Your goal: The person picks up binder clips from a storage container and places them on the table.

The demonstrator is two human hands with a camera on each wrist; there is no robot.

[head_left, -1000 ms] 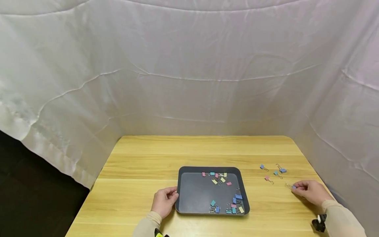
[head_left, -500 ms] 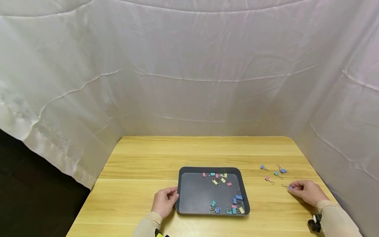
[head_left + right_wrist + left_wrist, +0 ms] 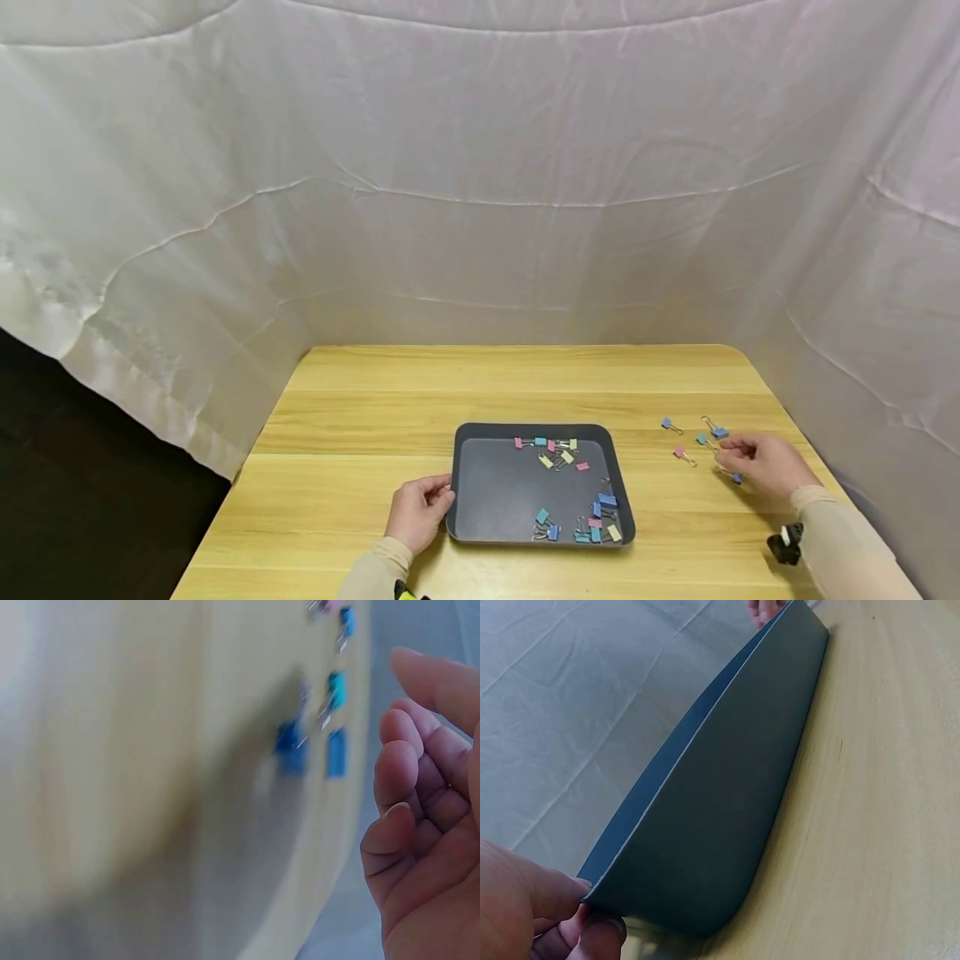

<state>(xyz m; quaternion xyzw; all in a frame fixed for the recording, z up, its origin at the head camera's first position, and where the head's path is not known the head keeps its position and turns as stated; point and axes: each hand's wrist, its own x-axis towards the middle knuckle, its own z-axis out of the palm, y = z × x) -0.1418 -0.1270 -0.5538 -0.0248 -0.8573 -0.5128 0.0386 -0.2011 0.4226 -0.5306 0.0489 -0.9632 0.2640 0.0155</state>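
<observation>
My left hand [image 3: 417,510] pinches the left rim of a dark grey tray [image 3: 491,492], thumb and fingers at its edge [image 3: 667,787] in the left wrist view. Binder clips in pink, teal, yellow and blue lie inside along the tray's back, right and front. On the right of the table, my right hand [image 3: 763,462] hovers over a blue binder clip [image 3: 737,478], partly hidden in the head view. In the right wrist view that hand [image 3: 431,795] has its thumb apart from loosely bent fingers and holds nothing; the blue clip [image 3: 290,746] lies below, blurred.
Near the right hand lie a teal binder clip [image 3: 702,438], a pink one [image 3: 680,452], and two more blue ones, one further left [image 3: 667,423] and a larger clip [image 3: 720,432] behind. Pale curtains [image 3: 525,250] enclose the wooden table [image 3: 360,400].
My right hand has let go of the blue binder clip after shifting it slightly left, and has risen toward the back left. The left hand stays at the tray.
</observation>
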